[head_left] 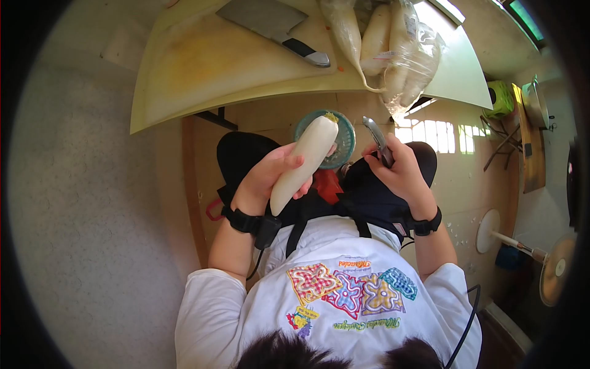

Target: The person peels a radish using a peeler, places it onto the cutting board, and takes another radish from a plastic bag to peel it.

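Note:
A white daikon radish (305, 161) lies tilted in my left hand (270, 172), its greenish stem end pointing away from me. The fingers of that hand wrap round its lower half. My right hand (402, 169) is closed on the handle of a metal peeler (377, 139), held to the right of the radish and apart from it. Below the radish, on the floor between my knees, stands a round teal basin (348, 147), partly hidden by the radish and my left hand.
A cleaver (270, 27) lies on the table (203, 80) ahead. Beside it are more daikon radishes (344, 27), some in a clear plastic bag (418, 55). A standing fan (556, 265) is at the right, near a folding table (531, 141). A wall (92, 184) runs along the left.

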